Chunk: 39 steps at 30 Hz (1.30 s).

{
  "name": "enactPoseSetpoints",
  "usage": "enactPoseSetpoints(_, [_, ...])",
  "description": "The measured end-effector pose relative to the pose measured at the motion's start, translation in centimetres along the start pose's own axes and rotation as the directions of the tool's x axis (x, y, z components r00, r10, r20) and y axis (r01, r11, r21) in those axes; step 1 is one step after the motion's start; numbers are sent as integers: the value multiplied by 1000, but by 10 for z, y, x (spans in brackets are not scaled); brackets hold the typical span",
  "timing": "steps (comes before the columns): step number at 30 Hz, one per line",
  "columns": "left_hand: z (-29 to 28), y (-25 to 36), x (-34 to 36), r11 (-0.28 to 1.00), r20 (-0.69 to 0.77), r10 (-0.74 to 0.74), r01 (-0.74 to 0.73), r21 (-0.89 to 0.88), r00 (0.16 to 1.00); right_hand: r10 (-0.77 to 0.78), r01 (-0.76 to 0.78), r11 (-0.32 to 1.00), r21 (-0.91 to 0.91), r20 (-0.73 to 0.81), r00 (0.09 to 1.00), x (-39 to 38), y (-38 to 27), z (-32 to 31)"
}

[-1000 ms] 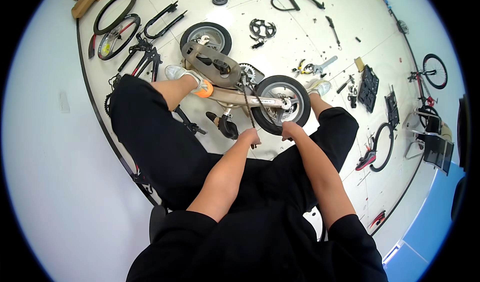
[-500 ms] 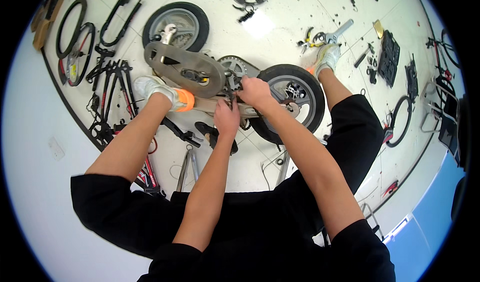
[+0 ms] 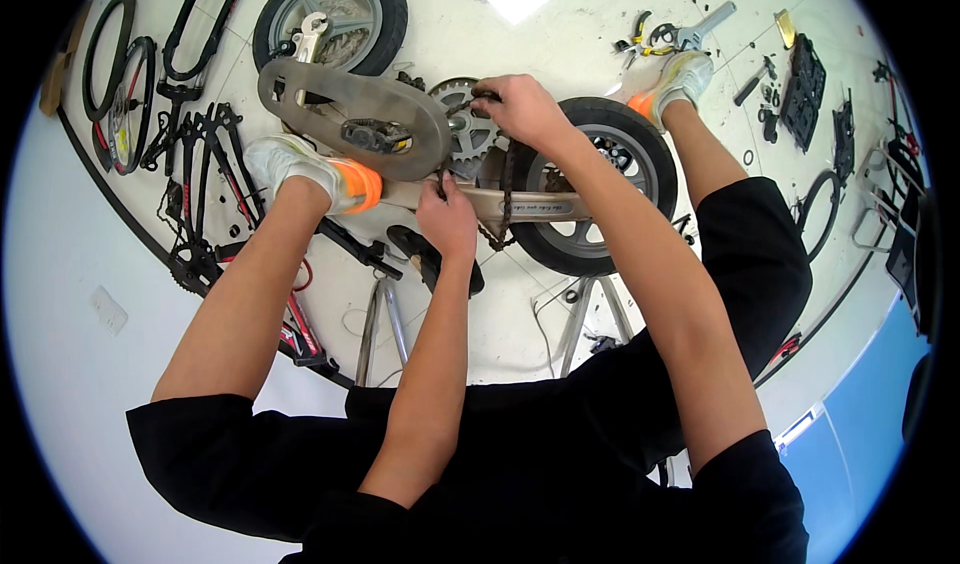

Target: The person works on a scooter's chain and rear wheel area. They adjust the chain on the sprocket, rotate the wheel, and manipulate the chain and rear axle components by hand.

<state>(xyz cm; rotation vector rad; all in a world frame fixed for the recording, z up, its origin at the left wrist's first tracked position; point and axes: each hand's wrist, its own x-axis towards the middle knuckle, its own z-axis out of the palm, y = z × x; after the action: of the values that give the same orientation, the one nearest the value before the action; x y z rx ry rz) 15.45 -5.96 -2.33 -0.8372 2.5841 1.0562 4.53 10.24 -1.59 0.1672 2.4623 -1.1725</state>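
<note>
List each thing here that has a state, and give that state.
Right hand: pinching chain
Chain: slack, draped
Left hand: by the guard's edge, grip unclear
Bike: on its side
Chainring: exposed
Wrench: lying flat, unheld
Pliers: lying flat, unheld
Shoes: worn

The dark, linked chain [image 3: 508, 179] is pinched at the right hand's [image 3: 522, 112] fingertips. One strand runs down from beneath that hand in a nearly straight line, and its lower part curls to the right of the left hand [image 3: 447, 219]. The grey, toothed chainring [image 3: 472, 144] sits just left of the right hand and above the left, face toward the view, partly covered. Whether the dark bit at the left fingertips is chain cannot be told.
</note>
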Motion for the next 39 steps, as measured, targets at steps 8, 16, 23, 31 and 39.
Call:
enactPoseSetpoints(8, [3, 10, 2, 991, -65, -135, 134, -23, 989, -68, 60, 990, -125, -68, 995, 24, 0, 10])
enactPoseSetpoints(16, [5, -3, 13, 918, -57, -170, 138, -371, 984, -97, 80, 981, -178, -89, 991, 42, -5, 20])
enactPoseSetpoints(23, [1, -19, 31, 750, 197, -262, 328, -574, 945, 32, -41, 995, -86, -95, 995, 42, -6, 24])
enactPoseSetpoints(31, [-21, 6, 44, 454, 563, -203, 586, -671, 801, -75, 97, 987, -126, 170, 983, 44, 0, 9])
enactPoseSetpoints(39, [-9, -15, 34, 903, 218, -190, 258, -345, 957, -118, 138, 981, -133, 147, 982, 43, 2, 11])
